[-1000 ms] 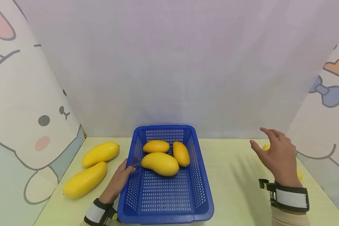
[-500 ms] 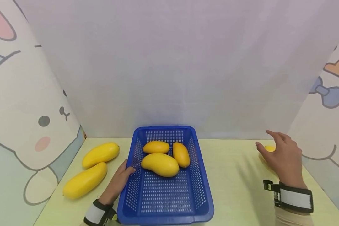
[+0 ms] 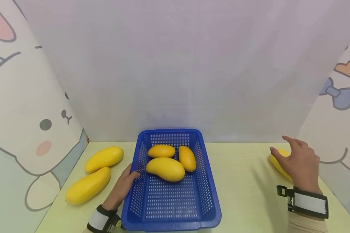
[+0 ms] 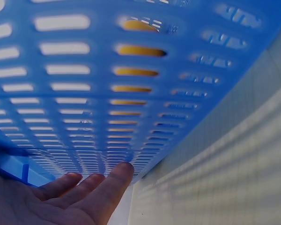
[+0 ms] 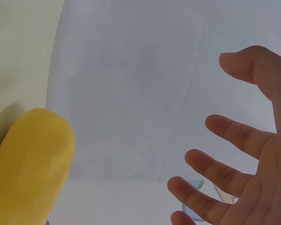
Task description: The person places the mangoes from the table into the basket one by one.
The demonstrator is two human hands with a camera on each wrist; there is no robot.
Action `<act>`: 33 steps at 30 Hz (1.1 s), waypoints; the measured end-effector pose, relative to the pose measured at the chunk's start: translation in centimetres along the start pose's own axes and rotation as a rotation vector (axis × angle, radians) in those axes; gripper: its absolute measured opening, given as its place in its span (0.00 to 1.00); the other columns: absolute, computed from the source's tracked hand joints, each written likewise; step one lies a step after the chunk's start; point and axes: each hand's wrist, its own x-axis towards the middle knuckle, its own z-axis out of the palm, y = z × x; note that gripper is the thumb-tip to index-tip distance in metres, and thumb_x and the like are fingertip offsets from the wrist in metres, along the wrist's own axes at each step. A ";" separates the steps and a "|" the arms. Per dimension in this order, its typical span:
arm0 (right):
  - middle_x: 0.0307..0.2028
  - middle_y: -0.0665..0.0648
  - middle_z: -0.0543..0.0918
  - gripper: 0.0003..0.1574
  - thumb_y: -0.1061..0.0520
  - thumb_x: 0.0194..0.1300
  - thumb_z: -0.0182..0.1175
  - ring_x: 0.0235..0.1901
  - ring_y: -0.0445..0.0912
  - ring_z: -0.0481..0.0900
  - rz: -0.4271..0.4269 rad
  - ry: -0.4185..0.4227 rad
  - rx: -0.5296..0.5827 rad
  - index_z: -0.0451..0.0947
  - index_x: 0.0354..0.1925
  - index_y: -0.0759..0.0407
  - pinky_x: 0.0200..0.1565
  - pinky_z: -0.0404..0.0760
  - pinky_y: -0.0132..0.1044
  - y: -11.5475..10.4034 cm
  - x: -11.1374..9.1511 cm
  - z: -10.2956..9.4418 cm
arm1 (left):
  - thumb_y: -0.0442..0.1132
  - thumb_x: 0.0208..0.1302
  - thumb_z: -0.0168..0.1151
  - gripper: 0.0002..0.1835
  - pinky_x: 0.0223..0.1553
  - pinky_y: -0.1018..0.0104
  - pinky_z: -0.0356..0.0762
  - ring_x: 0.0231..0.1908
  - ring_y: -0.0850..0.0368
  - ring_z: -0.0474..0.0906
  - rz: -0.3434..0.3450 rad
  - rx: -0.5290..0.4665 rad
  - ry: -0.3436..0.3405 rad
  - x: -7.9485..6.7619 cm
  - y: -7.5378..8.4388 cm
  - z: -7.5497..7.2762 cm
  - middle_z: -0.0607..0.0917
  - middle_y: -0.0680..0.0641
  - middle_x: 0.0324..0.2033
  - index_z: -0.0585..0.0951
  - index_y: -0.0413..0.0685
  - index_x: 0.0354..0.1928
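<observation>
Loosely spread right fingers (image 5: pixel 220 173), yellow mango (image 5: pixel 33 168), blue basket (image 3: pixel 172 225)

blue basket (image 3: pixel 171 226): perforated plastic, upright
mangoes inside (image 3: pixel 165 169): three, yellow to orange-yellow
right-side mango (image 5: pixel 30 168): smooth, yellow, lying outside basket

Left arm in low, forearm slanting inward; left hand (image 3: pixel 123 186) in a grip, thumb (image 3: pixel 135 175) hooked across, fingers (image 4: pixel 105 194) stretched along opposite it, close together. Left wrist (image 3: pixel 111 202) wears a black-and-white band (image 3: pixel 98 221). Right hand (image 3: pixel 301 163) well apart, out to the person's right, hanging in the air; right thumb (image 5: pixel 248 64) held wide of the right fingers (image 5: pixel 221 173), which are spread and slightly bent, palm partly showing. Matching strap (image 3: pixel 310 204) above a beige sleeve (image 3: pixel 307 224); right forearm nearly straight ahead.
</observation>
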 end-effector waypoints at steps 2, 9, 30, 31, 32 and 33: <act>0.61 0.82 0.68 0.45 0.37 0.66 0.62 0.54 0.81 0.64 0.014 -0.011 -0.009 0.69 0.68 0.66 0.46 0.62 0.75 0.4 0.0 -0.1 | 0.36 0.74 0.44 0.29 0.47 0.51 0.79 0.45 0.44 0.78 0.006 -0.003 -0.003 0.1 0.0 0.0 0.75 0.34 0.59 0.58 0.41 0.75; 0.61 0.83 0.67 0.47 0.35 0.66 0.61 0.53 0.82 0.65 0.056 -0.063 -0.015 0.68 0.68 0.67 0.47 0.62 0.75 1.4 0.3 0.0 | 0.35 0.73 0.45 0.30 0.48 0.51 0.79 0.46 0.44 0.79 0.019 0.006 0.004 0.2 0.3 0.1 0.76 0.34 0.59 0.59 0.40 0.75; 0.66 0.85 0.53 0.58 0.28 0.63 0.60 0.62 0.86 0.47 0.135 -0.201 -0.001 0.58 0.71 0.69 0.50 0.52 0.81 5.0 0.1 2.7 | 0.34 0.72 0.45 0.30 0.43 0.52 0.81 0.43 0.44 0.79 0.005 -0.018 0.005 0.1 0.0 0.0 0.77 0.34 0.57 0.59 0.41 0.75; 0.66 0.86 0.53 0.59 0.28 0.63 0.60 0.62 0.86 0.47 0.140 -0.205 0.000 0.58 0.72 0.69 0.49 0.52 0.81 5.2 0.0 2.9 | 0.34 0.72 0.45 0.30 0.43 0.53 0.81 0.43 0.44 0.79 0.008 -0.018 0.005 0.1 0.0 0.0 0.77 0.34 0.57 0.59 0.41 0.75; 0.66 0.86 0.53 0.59 0.27 0.63 0.60 0.61 0.87 0.47 0.143 -0.209 0.001 0.58 0.72 0.69 0.49 0.52 0.81 5.4 0.0 3.0 | 0.34 0.72 0.45 0.30 0.43 0.53 0.81 0.43 0.44 0.79 0.010 -0.019 0.004 0.1 0.0 0.0 0.77 0.34 0.57 0.59 0.41 0.75; 0.66 0.86 0.53 0.60 0.27 0.63 0.59 0.61 0.87 0.47 0.146 -0.213 0.001 0.58 0.72 0.69 0.49 0.52 0.81 5.5 0.0 3.1 | 0.34 0.72 0.45 0.30 0.43 0.53 0.81 0.43 0.44 0.80 0.011 -0.020 0.004 0.1 0.0 0.0 0.77 0.33 0.57 0.59 0.41 0.75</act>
